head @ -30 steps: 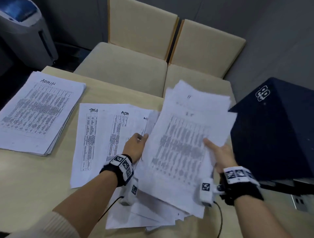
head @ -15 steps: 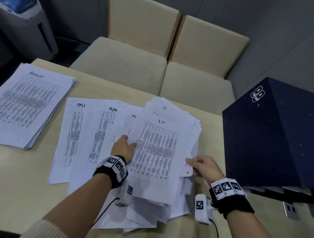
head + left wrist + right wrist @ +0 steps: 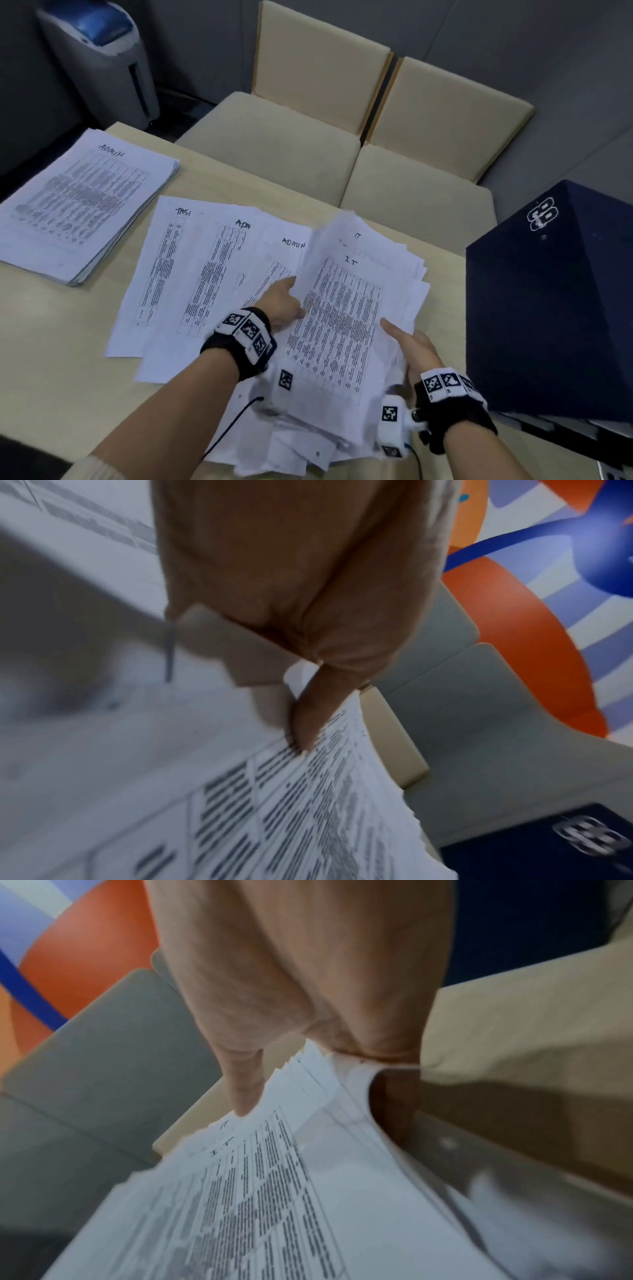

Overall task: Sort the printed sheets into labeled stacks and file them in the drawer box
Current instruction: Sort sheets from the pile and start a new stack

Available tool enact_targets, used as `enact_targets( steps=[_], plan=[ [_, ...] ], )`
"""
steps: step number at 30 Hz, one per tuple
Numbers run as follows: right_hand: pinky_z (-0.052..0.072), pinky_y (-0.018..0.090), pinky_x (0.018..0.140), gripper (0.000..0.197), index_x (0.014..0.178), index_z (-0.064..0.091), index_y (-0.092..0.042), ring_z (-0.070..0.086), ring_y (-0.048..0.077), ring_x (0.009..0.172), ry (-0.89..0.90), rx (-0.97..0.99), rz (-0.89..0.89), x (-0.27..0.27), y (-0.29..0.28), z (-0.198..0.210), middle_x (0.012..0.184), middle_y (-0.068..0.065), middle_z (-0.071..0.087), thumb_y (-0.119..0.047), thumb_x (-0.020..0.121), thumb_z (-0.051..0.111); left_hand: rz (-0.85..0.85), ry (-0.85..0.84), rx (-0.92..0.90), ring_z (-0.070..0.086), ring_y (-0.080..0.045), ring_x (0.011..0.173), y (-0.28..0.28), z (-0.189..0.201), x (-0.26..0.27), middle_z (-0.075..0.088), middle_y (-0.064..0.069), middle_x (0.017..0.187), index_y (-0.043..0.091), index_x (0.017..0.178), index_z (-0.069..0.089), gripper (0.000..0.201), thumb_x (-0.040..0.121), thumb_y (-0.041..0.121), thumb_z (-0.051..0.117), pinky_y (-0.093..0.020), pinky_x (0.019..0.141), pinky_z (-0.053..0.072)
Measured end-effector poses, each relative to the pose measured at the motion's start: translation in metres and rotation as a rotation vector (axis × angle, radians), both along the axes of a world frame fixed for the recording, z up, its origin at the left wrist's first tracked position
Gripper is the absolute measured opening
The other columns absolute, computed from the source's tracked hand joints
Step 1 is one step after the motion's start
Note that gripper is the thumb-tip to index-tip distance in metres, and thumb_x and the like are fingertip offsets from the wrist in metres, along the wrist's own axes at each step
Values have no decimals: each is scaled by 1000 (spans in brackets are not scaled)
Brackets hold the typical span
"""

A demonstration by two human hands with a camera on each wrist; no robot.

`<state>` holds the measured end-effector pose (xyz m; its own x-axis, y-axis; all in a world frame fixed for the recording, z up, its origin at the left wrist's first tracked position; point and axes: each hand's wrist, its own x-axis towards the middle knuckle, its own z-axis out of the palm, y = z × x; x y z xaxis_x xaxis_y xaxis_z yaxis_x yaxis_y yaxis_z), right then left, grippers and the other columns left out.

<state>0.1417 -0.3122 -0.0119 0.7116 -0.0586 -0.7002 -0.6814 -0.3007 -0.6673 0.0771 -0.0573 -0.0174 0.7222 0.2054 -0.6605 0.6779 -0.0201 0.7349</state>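
I've got the IT bundle (image 3: 346, 318) pinched at both side edges, left hand (image 3: 284, 303) thumb on top, right hand (image 3: 412, 346) fingers curled beneath, so I'd square it between my fingers before laying it apart from the ADMIN stack (image 3: 78, 205).

Two beige chairs (image 3: 342, 137), grey wall (image 3: 513, 41), pale wooden table (image 3: 44, 342)

Dim cool light, blurred wrist views

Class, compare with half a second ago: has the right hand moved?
Yes. The right hand has moved in from the table's bare near edge onto the IT sheets, gripping their right edge, beside the dark blue box.
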Motion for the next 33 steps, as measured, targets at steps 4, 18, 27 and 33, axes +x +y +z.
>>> enact_targets(
  steps=[4,18,27,33],
  plan=[
    [47,52,102,85,126,61,-21,66,31,110,-7,195,-12,4,-18,-7,116,4,72,-42,52,97,-82,-251,-134,60,-17,122,-7,22,-11,61,4,135,28,138,51,61,86,3,68,-43,107,44],
    [51,38,91,32,109,63,-1,67,27,92,-81,-65,205,-10,3,-14,99,9,71,-1,79,75,20,87,662,46,-33,124,43,-4,-43,41,-19,138,1,137,39,72,86,39,72,-41,101,44],
    [46,46,103,44,131,54,-12,64,26,110,-54,106,259,-29,51,-17,123,6,67,-2,90,66,-44,-27,314,62,-24,98,42,-13,-37,63,-9,116,10,122,48,51,85,27,77,-35,86,54],
    [47,40,96,48,117,56,-13,62,27,105,-108,24,61,-32,53,6,120,7,65,-18,77,82,-36,-345,38,69,-19,99,52,27,-37,70,-1,115,17,129,55,52,82,8,77,-37,89,57]
  ],
)
